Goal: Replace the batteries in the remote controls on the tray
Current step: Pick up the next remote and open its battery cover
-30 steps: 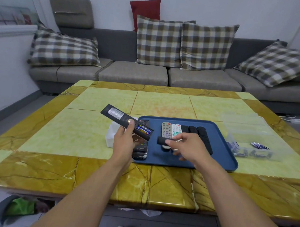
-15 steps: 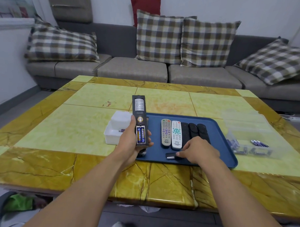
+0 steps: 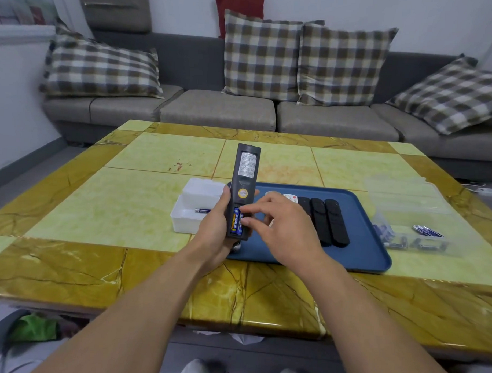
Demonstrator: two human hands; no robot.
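My left hand (image 3: 214, 230) holds a dark grey remote (image 3: 244, 169) upright over the left end of the blue tray (image 3: 362, 246), back towards me. Its battery compartment is uncovered and holds two blue and yellow batteries (image 3: 236, 221). My right hand (image 3: 285, 229) reaches in from the right, its thumb and index fingertips touching the right battery, the other fingers spread loosely. Three black remotes (image 3: 332, 223) lie side by side on the tray. The top of a light remote (image 3: 290, 198) shows behind my right hand.
A white open box (image 3: 188, 220) with one battery (image 3: 202, 210) stands left of the tray. A clear plastic box (image 3: 416, 239) with several batteries lies to the right. The yellow tiled table (image 3: 127, 210) has a grey sofa (image 3: 219, 110) behind it.
My right hand laid a small black piece on the tray, let go of it and came up to the remote's batteries. My left hand turned the remote upright.
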